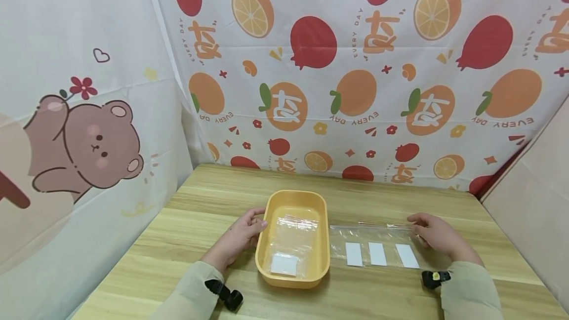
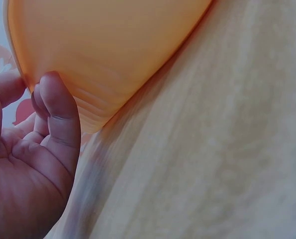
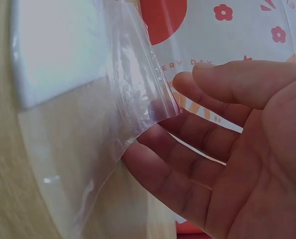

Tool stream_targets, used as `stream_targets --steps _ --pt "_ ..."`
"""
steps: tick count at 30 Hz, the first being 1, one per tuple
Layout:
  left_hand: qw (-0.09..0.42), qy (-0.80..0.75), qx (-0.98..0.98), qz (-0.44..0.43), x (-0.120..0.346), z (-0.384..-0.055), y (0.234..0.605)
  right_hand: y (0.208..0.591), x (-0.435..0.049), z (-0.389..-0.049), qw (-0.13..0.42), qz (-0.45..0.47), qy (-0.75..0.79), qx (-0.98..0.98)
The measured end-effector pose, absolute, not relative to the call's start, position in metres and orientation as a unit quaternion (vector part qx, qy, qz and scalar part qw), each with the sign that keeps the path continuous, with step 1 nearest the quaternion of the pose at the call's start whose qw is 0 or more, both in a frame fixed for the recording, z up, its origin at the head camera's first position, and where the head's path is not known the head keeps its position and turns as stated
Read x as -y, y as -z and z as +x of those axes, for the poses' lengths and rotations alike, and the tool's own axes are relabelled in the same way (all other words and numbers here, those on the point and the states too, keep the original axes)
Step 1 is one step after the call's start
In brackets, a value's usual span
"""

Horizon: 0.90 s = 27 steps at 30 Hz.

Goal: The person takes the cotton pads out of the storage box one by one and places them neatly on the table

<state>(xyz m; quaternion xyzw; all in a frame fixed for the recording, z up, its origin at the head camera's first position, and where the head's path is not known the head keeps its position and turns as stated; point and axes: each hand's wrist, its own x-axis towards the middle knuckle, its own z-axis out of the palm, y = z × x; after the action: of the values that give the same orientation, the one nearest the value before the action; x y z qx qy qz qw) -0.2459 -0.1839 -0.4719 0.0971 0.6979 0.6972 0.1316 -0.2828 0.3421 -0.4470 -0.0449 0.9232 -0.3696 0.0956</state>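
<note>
My left hand holds the left side of a yellow plastic box, thumb over the rim. In the left wrist view its fingers lie against the box's outer wall. Inside the box lies a clear zip bag with a white card near its lower end. To the right, three overlapping clear zip bags lie in a row, each with a white card. My right hand is at the rightmost bag, with its loosely bent fingers at and partly under the bag's edge and its thumb apart.
A wooden table carries everything. Behind it hangs a fruit-patterned cloth, and a cloth with a bear hangs at the left. Each wrist wears a black strap.
</note>
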Motion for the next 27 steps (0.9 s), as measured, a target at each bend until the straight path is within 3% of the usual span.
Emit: stream_targets --steps 15,27 --pt "0.131 -0.697 -0.699 0.094 0.185 -0.249 0.476 0.420 -0.336 -0.280 0.020 -0.118 0.307 -0.944" --pt "0.133 -0.696 -0.700 0.090 0.185 -0.248 0.473 0.388 -0.290 -0.267 -0.025 -0.182 0.301 -0.936"
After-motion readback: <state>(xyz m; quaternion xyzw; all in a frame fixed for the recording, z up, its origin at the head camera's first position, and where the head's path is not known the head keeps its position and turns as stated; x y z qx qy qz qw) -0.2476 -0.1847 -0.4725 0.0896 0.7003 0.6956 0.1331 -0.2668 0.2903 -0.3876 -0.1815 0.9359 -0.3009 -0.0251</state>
